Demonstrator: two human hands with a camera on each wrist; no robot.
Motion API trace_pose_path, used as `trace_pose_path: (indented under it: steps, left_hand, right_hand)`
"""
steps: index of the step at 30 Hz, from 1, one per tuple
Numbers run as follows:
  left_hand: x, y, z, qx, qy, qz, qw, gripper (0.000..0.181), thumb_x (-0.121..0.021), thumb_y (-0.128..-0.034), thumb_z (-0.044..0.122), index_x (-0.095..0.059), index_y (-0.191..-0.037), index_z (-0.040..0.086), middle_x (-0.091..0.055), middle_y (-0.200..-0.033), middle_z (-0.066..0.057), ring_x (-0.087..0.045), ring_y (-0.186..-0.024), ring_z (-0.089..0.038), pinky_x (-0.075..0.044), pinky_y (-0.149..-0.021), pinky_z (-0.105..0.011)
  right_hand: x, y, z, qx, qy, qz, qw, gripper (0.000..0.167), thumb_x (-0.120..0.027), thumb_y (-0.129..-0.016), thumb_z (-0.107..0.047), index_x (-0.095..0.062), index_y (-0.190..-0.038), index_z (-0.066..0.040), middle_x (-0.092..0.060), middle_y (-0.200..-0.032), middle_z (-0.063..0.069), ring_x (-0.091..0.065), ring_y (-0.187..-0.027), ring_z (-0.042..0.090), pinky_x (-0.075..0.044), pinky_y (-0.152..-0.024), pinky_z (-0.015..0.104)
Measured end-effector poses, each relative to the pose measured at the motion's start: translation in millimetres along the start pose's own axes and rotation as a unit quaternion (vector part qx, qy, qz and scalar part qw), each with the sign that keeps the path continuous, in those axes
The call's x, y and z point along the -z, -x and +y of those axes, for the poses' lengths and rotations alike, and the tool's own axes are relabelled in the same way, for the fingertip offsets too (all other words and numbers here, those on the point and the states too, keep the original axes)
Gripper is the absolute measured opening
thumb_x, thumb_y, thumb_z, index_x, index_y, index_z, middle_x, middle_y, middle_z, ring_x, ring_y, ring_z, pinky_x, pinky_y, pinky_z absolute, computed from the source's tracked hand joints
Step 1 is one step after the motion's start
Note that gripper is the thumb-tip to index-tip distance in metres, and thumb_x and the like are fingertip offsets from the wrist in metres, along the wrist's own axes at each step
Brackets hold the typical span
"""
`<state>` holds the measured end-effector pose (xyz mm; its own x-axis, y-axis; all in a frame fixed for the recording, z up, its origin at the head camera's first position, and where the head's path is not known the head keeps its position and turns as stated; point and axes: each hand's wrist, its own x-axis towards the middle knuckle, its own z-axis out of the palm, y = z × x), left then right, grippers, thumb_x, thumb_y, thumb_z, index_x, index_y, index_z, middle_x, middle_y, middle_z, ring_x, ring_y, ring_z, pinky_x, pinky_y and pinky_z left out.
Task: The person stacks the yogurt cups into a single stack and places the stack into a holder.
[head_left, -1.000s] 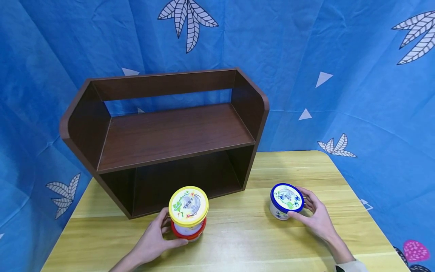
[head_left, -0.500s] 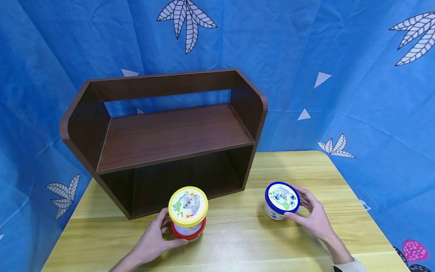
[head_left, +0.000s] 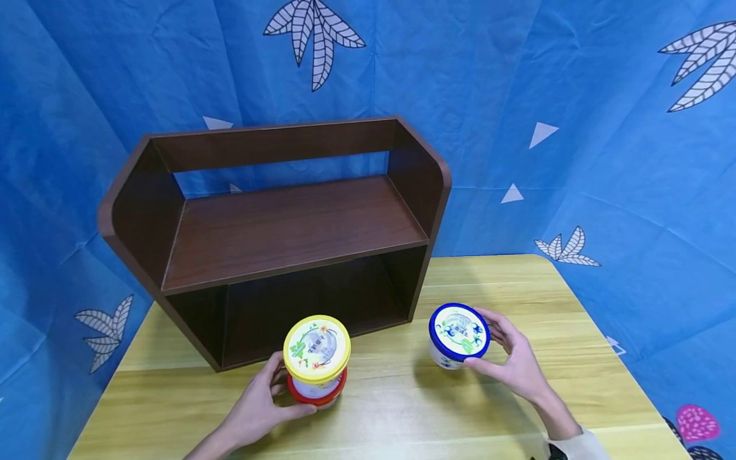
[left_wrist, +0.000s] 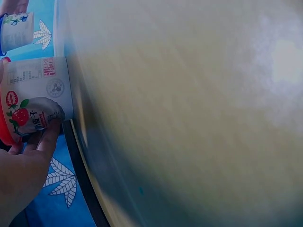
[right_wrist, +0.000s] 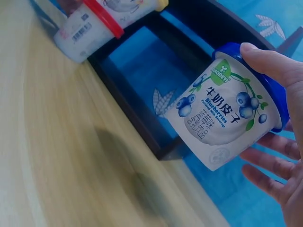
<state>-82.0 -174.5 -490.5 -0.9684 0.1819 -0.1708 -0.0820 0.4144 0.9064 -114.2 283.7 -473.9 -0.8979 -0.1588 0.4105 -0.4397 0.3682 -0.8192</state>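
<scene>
In the head view, my left hand [head_left: 255, 409] holds the lower tub of a stack of two on the table. That lower tub has a red lid [head_left: 329, 401], and strawberries are printed on its white side [left_wrist: 40, 97] in the left wrist view. On top of it stands a yellow-lidded tub [head_left: 317, 349], upright. My right hand [head_left: 517, 367] grips a blue-lidded blueberry tub [head_left: 460, 332] by its rim, thumb on the near side and fingers behind. The right wrist view shows the blueberry tub [right_wrist: 220, 106] raised, its shadow apart from it on the wood.
A dark brown two-tier shelf [head_left: 299, 230] stands behind the stack at the back left of the wooden table [head_left: 402, 415]. Blue patterned cloth [head_left: 489, 96] hangs behind and to the sides. The table's right edge slants down past my right hand.
My right hand has lifted the blueberry tub off the table and carried it left, closer to the stack. The left hand and its two tubs have stayed in place.
</scene>
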Motion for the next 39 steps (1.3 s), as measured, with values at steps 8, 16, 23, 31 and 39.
trace_pose_path:
  steps: [8,16,23,31,39]
  left_hand:
    - [-1.4,-1.5,1.6,0.014,-0.006,0.003,0.9999,0.1,-0.101,-0.0677,0.03,-0.045,-0.149,0.016,-0.059,-0.146,-0.011,-0.063,-0.134,-0.033,-0.061,-0.106,-0.042]
    - [-1.2,-1.2,-0.2,0.009,-0.002,0.001,1.0,0.098,-0.101,-0.0688,0.026,-0.045,-0.149,0.014,-0.059,-0.147,-0.011,-0.063,-0.134,-0.033,-0.061,-0.106,-0.044]
    - [-1.1,-1.7,-1.2,0.007,-0.001,-0.001,1.0,0.098,-0.101,-0.0687,0.029,-0.045,-0.148,0.016,-0.058,-0.146,-0.011,-0.062,-0.135,-0.032,-0.06,-0.107,-0.041]
    - [0.7,0.8,-2.5,-0.006,0.003,-0.004,1.0,0.096,-0.1,-0.0707,0.025,-0.044,-0.149,0.014,-0.058,-0.147,-0.013,-0.062,-0.136,-0.033,-0.061,-0.105,-0.038]
    - [0.7,0.1,-2.9,-0.004,0.004,0.001,1.0,0.096,-0.1,-0.0701,0.024,-0.045,-0.149,0.014,-0.059,-0.147,-0.012,-0.062,-0.135,-0.032,-0.062,-0.105,-0.037]
  right_hand:
    - [-9,-6.6,-8,0.009,-0.018,-0.014,0.9997,0.088,-0.09,-0.069,0.008,-0.053,-0.148,-0.001,-0.063,-0.14,-0.025,-0.061,-0.126,-0.008,-0.049,-0.104,0.008]
    - [-18,-14.5,-19,0.026,-0.031,-0.02,0.999,0.089,-0.089,-0.069,0.008,-0.052,-0.149,-0.003,-0.063,-0.142,-0.021,-0.062,-0.126,-0.005,-0.05,-0.105,0.012]
    - [-27,-22.2,-30,0.037,-0.047,-0.025,0.9979,0.089,-0.087,-0.068,0.008,-0.051,-0.149,0.0,-0.062,-0.144,-0.021,-0.061,-0.129,-0.005,-0.051,-0.106,0.013]
    - [-40,-35.7,-47,0.062,-0.07,-0.044,0.9946,0.091,-0.087,-0.067,0.008,-0.049,-0.15,0.002,-0.06,-0.148,-0.018,-0.061,-0.133,-0.001,-0.052,-0.108,0.015]
    - [-49,-46.7,-60,0.075,-0.081,-0.046,0.9928,0.091,-0.089,-0.068,0.004,-0.051,-0.15,-0.002,-0.061,-0.148,-0.014,-0.061,-0.132,0.001,-0.054,-0.106,0.018]
